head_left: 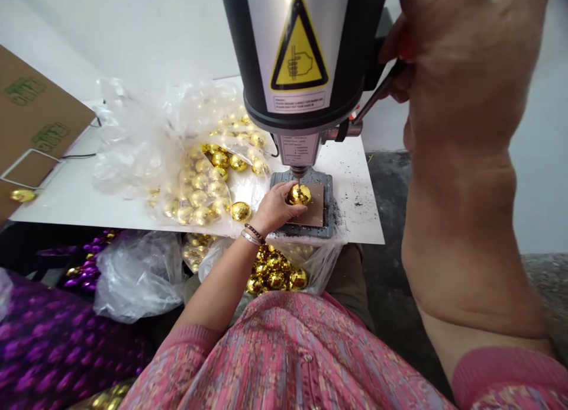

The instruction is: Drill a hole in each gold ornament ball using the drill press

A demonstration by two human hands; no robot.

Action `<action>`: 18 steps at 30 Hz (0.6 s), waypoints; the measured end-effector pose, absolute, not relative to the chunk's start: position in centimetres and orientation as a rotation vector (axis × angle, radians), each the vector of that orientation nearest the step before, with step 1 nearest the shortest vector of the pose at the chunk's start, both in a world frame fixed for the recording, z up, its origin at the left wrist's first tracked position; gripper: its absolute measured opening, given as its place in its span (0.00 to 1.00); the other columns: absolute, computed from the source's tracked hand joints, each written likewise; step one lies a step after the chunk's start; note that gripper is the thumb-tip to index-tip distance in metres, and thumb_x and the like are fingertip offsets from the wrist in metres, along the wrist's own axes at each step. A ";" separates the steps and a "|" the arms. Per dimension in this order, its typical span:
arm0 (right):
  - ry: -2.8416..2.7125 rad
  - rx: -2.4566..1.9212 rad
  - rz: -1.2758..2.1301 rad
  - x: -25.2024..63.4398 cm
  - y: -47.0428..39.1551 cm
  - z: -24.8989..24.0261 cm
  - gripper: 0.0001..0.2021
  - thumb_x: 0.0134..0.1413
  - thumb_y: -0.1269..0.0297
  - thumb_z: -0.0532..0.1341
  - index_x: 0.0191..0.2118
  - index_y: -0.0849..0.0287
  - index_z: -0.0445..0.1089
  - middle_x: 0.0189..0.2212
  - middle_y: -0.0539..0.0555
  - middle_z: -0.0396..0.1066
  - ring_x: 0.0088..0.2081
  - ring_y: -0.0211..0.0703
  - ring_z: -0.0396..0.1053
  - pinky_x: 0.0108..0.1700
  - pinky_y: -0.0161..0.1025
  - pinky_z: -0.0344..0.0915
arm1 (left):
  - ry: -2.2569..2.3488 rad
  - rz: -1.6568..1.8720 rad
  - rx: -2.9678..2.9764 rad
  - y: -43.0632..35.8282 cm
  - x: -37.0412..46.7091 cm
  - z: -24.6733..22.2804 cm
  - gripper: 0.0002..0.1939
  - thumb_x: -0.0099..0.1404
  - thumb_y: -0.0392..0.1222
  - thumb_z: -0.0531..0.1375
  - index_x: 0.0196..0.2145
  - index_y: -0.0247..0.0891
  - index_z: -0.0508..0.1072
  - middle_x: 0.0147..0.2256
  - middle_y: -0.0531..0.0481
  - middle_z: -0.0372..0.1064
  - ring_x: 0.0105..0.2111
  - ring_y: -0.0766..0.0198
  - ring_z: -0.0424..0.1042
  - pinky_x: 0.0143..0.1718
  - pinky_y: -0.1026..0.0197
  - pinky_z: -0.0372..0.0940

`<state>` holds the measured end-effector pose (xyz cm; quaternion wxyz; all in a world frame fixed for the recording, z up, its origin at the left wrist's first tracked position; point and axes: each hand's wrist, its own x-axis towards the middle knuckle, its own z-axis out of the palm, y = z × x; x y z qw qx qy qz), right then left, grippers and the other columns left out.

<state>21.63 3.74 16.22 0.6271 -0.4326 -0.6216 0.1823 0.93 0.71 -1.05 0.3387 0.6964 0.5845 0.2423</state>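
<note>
Head camera shows, far on the left, a brown box (pixel 39 117) by the white desk (pixel 361 188), with shiny purple things (pixel 57 339) down low; I can't tell just what they are. Next comes a big clear bag (pixel 133 138) lying on the desk with lots of gold balls (pixel 202 188) in it. It lies close to the machine, maybe so the balls are easy to reach. One loose ball (pixel 241 211) sits just beside the left hand. Lower down, a second clear bag (pixel 326 259) with more gold balls is near the person's lap, perhaps tucked there so none roll away. The left hand (pixel 281 206) pinches the work ball (pixel 300 195) between thumb and fingers. That ball is on a brown board (pixel 316 207), right under the thin drill bit (pixel 299 178). I think it is held from the side so it won't spin and the fingers are out of the way. The bit reaches the top of the ball, but I can't tell if it goes in. The board lies on a grey base (pixel 329 220), maybe to save the bit. Over them is the black machine (pixel 237 55), with a yellow sign about hurt fingers. Black crumbs (pixel 341 216) lie to the right. Farthest right, the big blurry right hand (pixel 461 55) is up high, its grip curled round the lever (pixel 379 94), I guess for working the machine.
</note>
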 end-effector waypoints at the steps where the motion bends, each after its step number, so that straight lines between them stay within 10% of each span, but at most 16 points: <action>1: -1.427 -1.040 0.323 21.4 2.6 15.8 0.20 0.70 0.53 0.59 0.32 0.59 0.54 0.25 0.43 0.56 0.28 0.20 0.59 0.32 0.27 0.51 | 1.513 0.636 1.820 0.7 0.9 -1.1 0.29 0.58 0.37 0.75 0.57 0.35 0.81 0.56 0.39 0.79 0.53 0.51 0.78 0.62 0.49 0.71; 7: -1.646 -1.006 -0.142 21.4 -3.5 10.3 0.05 0.64 0.68 0.58 0.35 0.59 0.66 0.28 0.46 0.63 0.30 0.25 0.55 0.37 0.31 0.58 | 1.486 0.630 1.848 0.6 1.0 -1.3 0.27 0.59 0.35 0.74 0.57 0.35 0.81 0.55 0.40 0.80 0.54 0.52 0.78 0.62 0.52 0.70; 18: -1.539 -0.826 -0.374 20.7 -2.0 4.1 0.05 0.70 0.64 0.56 0.42 0.55 0.67 0.33 0.48 0.67 0.36 0.33 0.68 0.41 0.36 0.66 | 1.526 0.659 1.891 0.5 1.4 -1.9 0.29 0.60 0.33 0.74 0.59 0.36 0.81 0.55 0.43 0.81 0.56 0.52 0.78 0.61 0.54 0.71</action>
